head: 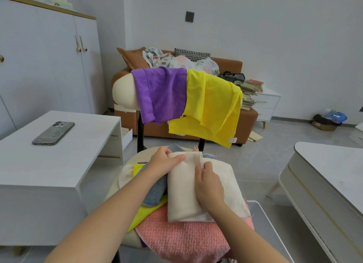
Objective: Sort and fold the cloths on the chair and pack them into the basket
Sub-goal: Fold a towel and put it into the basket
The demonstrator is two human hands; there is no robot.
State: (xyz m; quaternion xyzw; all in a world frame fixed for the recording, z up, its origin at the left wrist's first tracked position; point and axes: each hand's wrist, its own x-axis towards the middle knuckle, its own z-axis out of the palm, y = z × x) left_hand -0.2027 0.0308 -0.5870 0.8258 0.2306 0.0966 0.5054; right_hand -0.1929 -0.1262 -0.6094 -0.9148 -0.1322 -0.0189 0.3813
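A cream cloth (pixel 182 194), partly folded, lies on top of the pile on the chair seat (pixel 125 176). My left hand (pixel 164 161) pinches its far left corner. My right hand (pixel 208 184) pinches a fold along the cloth's middle. Under it lie a pink cloth (pixel 184 239), a grey cloth (pixel 155 194) and a yellow cloth (pixel 145 213). A purple cloth (pixel 161 93) and a second yellow cloth (pixel 208 107) hang side by side over the chair back (pixel 123 91). The white basket (pixel 265 229) shows its rim at the lower right, beside the chair.
A white low table (pixel 59 164) with a phone (pixel 53 133) stands to the left. Another white table (pixel 330 184) is on the right. A brown sofa (pixel 231 66) heaped with fabric and stacked books (pixel 251 91) stand behind the chair. White cabinets line the left wall.
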